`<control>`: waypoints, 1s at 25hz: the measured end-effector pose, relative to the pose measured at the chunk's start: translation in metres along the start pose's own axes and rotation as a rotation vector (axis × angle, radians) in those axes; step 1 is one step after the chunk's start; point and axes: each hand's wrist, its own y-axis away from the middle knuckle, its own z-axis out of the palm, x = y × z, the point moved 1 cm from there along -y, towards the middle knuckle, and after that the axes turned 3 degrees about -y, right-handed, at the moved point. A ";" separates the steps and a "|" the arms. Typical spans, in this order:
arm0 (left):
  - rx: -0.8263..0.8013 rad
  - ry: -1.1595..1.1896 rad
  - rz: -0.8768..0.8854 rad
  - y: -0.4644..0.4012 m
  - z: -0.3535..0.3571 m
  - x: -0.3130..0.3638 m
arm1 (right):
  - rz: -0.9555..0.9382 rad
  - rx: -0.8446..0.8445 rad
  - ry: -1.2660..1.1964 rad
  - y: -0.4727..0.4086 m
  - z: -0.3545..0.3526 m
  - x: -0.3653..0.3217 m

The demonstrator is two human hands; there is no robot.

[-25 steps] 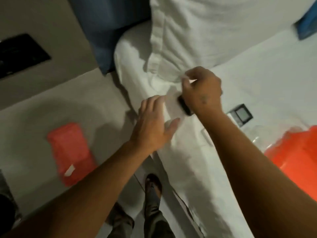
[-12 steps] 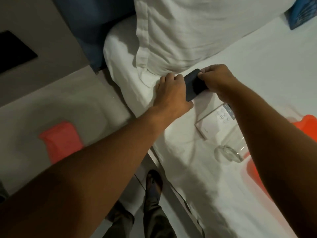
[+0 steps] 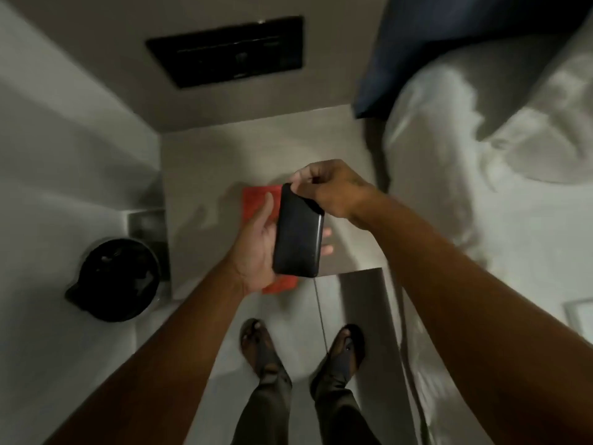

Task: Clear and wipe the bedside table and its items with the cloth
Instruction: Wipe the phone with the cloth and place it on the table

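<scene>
Red cloth (image 3: 256,200) on worktop (image 3: 224,162) mostly hidden behind hands | black phone (image 3: 298,232), glossy and dark, now raised above worktop, off the bed (image 3: 481,203) | left grip (image 3: 256,248) cradling phone from beneath | right grip (image 3: 330,187) pinching its top edge.

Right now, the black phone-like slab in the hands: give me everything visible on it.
The black slab is a flat rectangle with rounded corners, dark and slightly glossy; its upward face is plain, with no lit screen, buttons or lens discernible. It is held in the air above the bedside table, long axis running away from the person. The left hand cradles it from below, fingertips showing past its right edge; the right hand pinches its far end. The red cloth lies beneath it; contact cannot be told.
</scene>
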 end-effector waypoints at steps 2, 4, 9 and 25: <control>0.102 0.118 0.042 0.007 -0.044 0.003 | -0.056 0.061 -0.015 -0.029 0.042 -0.001; 0.217 0.147 0.083 0.013 -0.081 0.007 | -0.122 0.271 0.104 -0.047 0.064 0.014; 0.320 0.139 0.165 0.028 -0.150 0.011 | -0.138 0.183 0.987 -0.057 0.130 0.079; 0.430 0.233 0.146 -0.016 -0.071 -0.021 | -0.354 0.256 0.465 -0.046 0.118 0.055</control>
